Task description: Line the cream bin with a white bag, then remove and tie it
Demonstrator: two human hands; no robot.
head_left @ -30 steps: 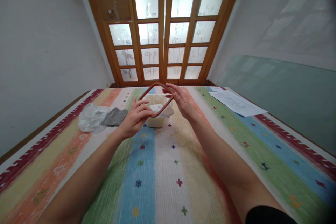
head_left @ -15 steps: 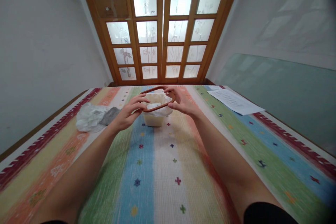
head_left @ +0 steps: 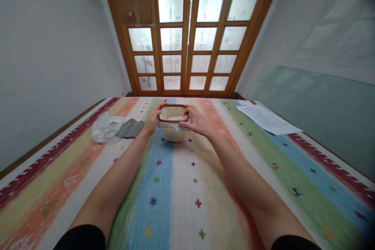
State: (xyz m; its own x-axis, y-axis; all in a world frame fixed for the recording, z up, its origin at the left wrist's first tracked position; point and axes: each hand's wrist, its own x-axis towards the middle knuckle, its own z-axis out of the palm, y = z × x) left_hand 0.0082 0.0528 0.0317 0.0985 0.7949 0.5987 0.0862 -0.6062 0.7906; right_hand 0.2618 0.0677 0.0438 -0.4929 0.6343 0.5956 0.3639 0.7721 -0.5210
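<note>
At the far left of the striped cloth (head_left: 175, 187) lies a crumpled white plastic bag (head_left: 104, 128), with a grey rag (head_left: 130, 128) touching its right edge. Just to the right of the rag, the person's left hand (head_left: 154, 119) curls around the left end of a reddish-brown ring (head_left: 173, 113), a rounded rectangular rim. Its fingers (head_left: 159, 106) are narrowly closed on the ring, thumb toward the person and fingertips over the far corner. The ring sits level at the mouth of a small pale container (head_left: 174, 133) that stands on the cloth between the two hands; whether the ring is fully seated on it cannot be told. Something white lines or fills the container under the ring. The right hand (head_left: 197, 122) grips the ring's right end, its thumb pressed along the near edge and its fingers (head_left: 190, 108) bent closely over the far side. Well apart, farther right, a printed sheet of paper (head_left: 268, 119) lies flat on the cloth near the wall.
</note>
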